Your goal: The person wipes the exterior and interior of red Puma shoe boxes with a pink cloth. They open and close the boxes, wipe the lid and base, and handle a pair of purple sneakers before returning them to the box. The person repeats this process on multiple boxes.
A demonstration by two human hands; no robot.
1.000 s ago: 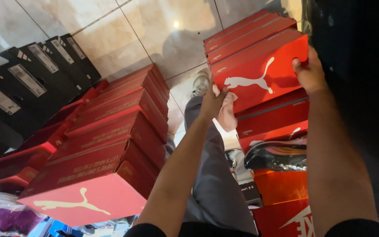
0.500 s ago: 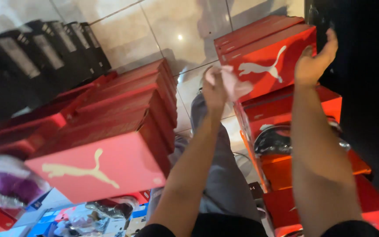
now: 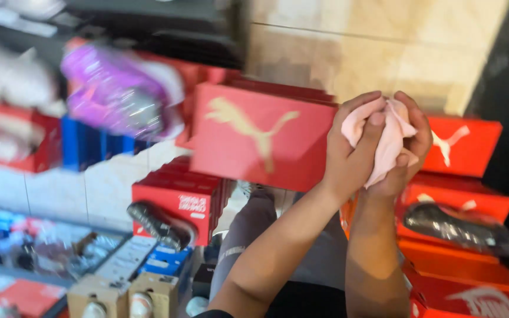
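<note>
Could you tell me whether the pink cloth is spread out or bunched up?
Bunched up: the pink cloth is crumpled between the left hand and right hand.

Both hands meet up front, left hand (image 3: 349, 159) and right hand (image 3: 410, 156) wrapped around a cloth (image 3: 387, 138) between them. A big shoebox (image 3: 260, 135) sits just left, behind them. Stacked boxes (image 3: 466, 200) to the right, a shoe (image 3: 460, 229) lying on 1.

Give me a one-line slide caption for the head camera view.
Both hands, left hand and right hand, clasp a pale pink cloth among stacked red shoe boxes.
</note>
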